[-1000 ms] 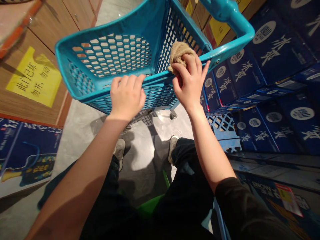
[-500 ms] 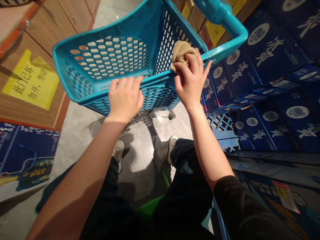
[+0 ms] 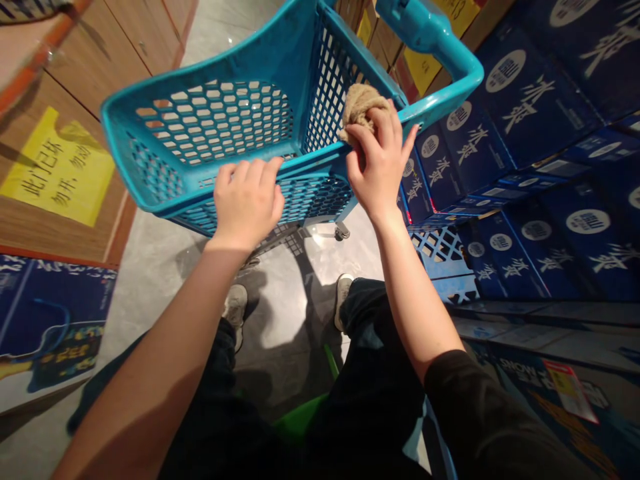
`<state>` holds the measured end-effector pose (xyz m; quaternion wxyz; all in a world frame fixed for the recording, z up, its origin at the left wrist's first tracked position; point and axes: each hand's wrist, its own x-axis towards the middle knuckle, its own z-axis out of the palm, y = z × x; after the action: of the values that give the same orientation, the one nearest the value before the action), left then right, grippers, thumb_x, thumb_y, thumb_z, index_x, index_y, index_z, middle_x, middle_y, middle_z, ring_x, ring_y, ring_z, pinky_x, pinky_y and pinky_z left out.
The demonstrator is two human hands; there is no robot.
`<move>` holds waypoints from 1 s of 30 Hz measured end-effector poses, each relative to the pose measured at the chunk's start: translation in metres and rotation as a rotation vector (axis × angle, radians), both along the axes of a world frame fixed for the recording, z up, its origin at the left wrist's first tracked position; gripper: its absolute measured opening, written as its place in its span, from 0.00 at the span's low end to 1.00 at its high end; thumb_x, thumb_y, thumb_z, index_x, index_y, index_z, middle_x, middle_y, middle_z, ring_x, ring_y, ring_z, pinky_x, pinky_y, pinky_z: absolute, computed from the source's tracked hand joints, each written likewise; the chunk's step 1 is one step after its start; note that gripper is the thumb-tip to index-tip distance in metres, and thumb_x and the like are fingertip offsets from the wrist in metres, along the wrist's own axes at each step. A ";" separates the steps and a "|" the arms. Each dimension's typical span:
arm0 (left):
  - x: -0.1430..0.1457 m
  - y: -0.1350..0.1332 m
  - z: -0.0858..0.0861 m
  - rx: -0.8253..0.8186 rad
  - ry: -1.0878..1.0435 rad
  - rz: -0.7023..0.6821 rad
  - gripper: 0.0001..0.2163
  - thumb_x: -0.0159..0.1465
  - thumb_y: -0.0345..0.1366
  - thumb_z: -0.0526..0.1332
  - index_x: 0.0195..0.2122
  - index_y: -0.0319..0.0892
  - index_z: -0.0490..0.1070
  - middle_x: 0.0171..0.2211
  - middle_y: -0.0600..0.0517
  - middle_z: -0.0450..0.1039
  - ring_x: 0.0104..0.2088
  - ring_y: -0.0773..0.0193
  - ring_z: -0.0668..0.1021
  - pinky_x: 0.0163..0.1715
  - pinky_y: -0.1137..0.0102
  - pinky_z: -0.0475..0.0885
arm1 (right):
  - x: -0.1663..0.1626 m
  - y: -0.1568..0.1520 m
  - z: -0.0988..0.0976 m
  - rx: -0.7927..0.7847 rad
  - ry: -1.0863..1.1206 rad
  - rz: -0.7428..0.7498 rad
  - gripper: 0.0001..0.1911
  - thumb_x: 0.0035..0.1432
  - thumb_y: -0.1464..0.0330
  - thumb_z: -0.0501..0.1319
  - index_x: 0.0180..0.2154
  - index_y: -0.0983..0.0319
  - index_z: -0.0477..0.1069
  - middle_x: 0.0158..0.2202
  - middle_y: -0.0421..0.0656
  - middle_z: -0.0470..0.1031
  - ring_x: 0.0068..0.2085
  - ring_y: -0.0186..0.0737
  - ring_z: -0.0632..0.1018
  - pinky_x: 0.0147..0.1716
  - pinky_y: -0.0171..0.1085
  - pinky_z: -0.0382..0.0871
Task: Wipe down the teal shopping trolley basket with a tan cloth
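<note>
A blue plastic shopping cart [image 3: 200,189] with pierced sides stands before me, its near side toward my body. My left hand [image 3: 247,203] is closed over the middle of the near rim, fingers hooked to the inside. My right hand [image 3: 377,160] grips a bunched tan cloth [image 3: 364,105] and rests at the same rim near the cart's handle [image 3: 447,90]. The cloth sits against the rim's inner side; part of it is hidden by my fingers. One wheel [image 3: 342,231] shows beneath the cart.
Stacked blue drink cartons [image 3: 540,120] line the right side, with a blue lattice crate [image 3: 440,250] below. Wooden cabinets [image 3: 75,193] with a yellow notice [image 3: 60,170] stand left, above another blue carton [image 3: 50,320]. Something green [image 3: 300,417] lies beneath me between my legs.
The view has shifted slightly, so the cart and surroundings sit a little further left. Both hands keep their places on the cart, and the cloth stays in my right hand.
</note>
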<state>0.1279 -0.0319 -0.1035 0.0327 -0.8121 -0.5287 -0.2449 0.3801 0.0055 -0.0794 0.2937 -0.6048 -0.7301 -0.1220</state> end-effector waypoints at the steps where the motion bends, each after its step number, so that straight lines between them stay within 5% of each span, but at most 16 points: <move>1: 0.000 0.000 0.000 0.002 0.006 -0.001 0.25 0.73 0.37 0.53 0.71 0.44 0.67 0.56 0.38 0.80 0.59 0.38 0.79 0.61 0.44 0.69 | 0.005 0.003 0.000 0.010 0.009 -0.036 0.24 0.68 0.68 0.54 0.61 0.50 0.77 0.75 0.47 0.66 0.83 0.60 0.51 0.77 0.79 0.37; 5: 0.002 0.000 0.000 -0.015 -0.005 -0.004 0.25 0.73 0.37 0.52 0.71 0.43 0.68 0.57 0.38 0.80 0.59 0.37 0.78 0.61 0.44 0.68 | -0.001 0.002 -0.005 0.048 0.026 -0.073 0.24 0.68 0.68 0.55 0.62 0.51 0.76 0.77 0.48 0.63 0.83 0.62 0.48 0.76 0.79 0.38; 11: 0.003 -0.001 0.001 -0.056 -0.047 0.001 0.26 0.73 0.38 0.54 0.72 0.43 0.67 0.61 0.37 0.78 0.62 0.34 0.77 0.64 0.41 0.65 | -0.055 -0.029 -0.007 -0.099 -0.121 0.129 0.26 0.68 0.68 0.55 0.65 0.52 0.73 0.76 0.48 0.66 0.82 0.59 0.53 0.78 0.76 0.32; 18: 0.002 0.000 0.000 -0.023 0.003 0.003 0.26 0.72 0.37 0.54 0.71 0.44 0.67 0.57 0.38 0.79 0.60 0.37 0.78 0.61 0.44 0.68 | -0.011 -0.004 -0.002 -0.023 0.024 -0.019 0.25 0.67 0.69 0.54 0.61 0.51 0.76 0.76 0.49 0.65 0.82 0.62 0.53 0.76 0.81 0.36; 26: 0.004 0.001 -0.003 0.054 0.044 0.017 0.23 0.74 0.36 0.52 0.68 0.43 0.68 0.53 0.38 0.80 0.56 0.39 0.79 0.58 0.46 0.70 | -0.042 -0.021 -0.006 -0.087 -0.049 0.113 0.26 0.65 0.68 0.55 0.62 0.53 0.75 0.74 0.49 0.69 0.82 0.61 0.54 0.77 0.77 0.33; 30: 0.004 0.001 -0.002 0.044 0.042 0.013 0.23 0.74 0.36 0.51 0.68 0.44 0.68 0.52 0.38 0.80 0.55 0.40 0.79 0.57 0.46 0.70 | -0.021 -0.008 -0.002 -0.018 0.018 0.041 0.23 0.66 0.69 0.54 0.57 0.52 0.78 0.73 0.49 0.70 0.81 0.60 0.57 0.77 0.78 0.32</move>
<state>0.1316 -0.0306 -0.1057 0.0633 -0.8126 -0.5276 -0.2393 0.3591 -0.0027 -0.0812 0.2973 -0.5935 -0.7406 -0.1039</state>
